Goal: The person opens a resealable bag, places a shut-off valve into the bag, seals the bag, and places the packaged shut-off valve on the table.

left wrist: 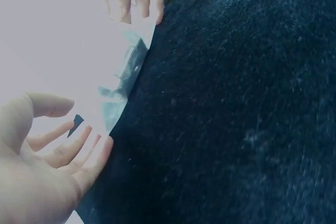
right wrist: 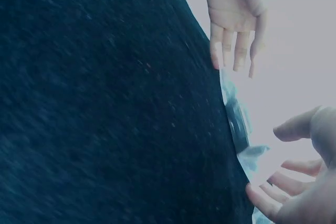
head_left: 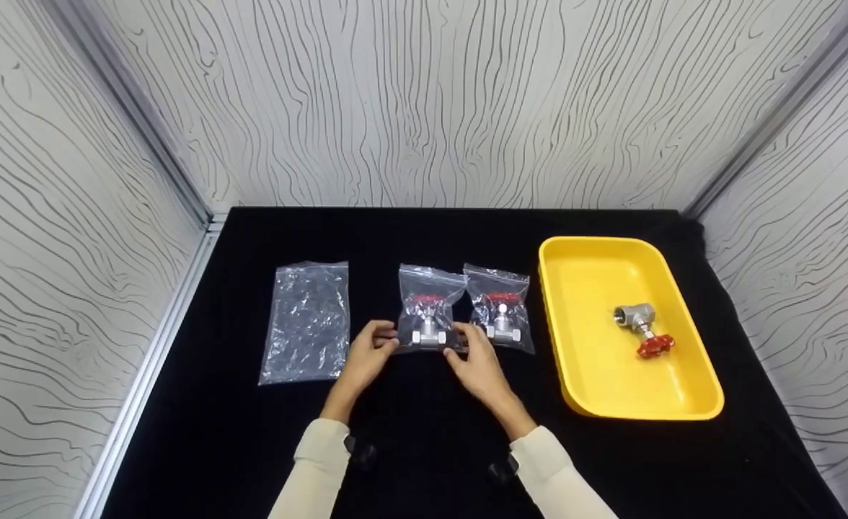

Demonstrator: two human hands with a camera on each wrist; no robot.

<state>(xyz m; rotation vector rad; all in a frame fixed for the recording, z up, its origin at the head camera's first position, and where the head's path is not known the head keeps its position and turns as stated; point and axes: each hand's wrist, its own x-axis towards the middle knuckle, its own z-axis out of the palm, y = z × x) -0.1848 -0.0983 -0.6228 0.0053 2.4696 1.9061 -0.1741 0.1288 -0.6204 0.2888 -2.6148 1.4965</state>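
Observation:
A clear zip-lock bag (head_left: 431,275) lies in the middle of the black cloth, holding a silver valve (head_left: 428,333) with a red handwheel. My left hand (head_left: 368,355) is at the bag's left edge and my right hand (head_left: 480,366) at its lower right edge. In the left wrist view the left hand's fingers (left wrist: 90,161) are loosely extended along the plastic, thumb apart. The right wrist view shows the right hand's fingers (right wrist: 265,203) similarly relaxed against the opposite edge. Overexposure washes out much of the bag in both wrist views.
A second zip-lock bag (head_left: 496,277) with a red-handled valve (head_left: 503,330) lies just right of the first. At left is a flat clear bag (head_left: 307,324). The yellow tray (head_left: 597,389) on the right holds a loose valve (head_left: 639,317). Patterned panels (head_left: 409,108) enclose the table.

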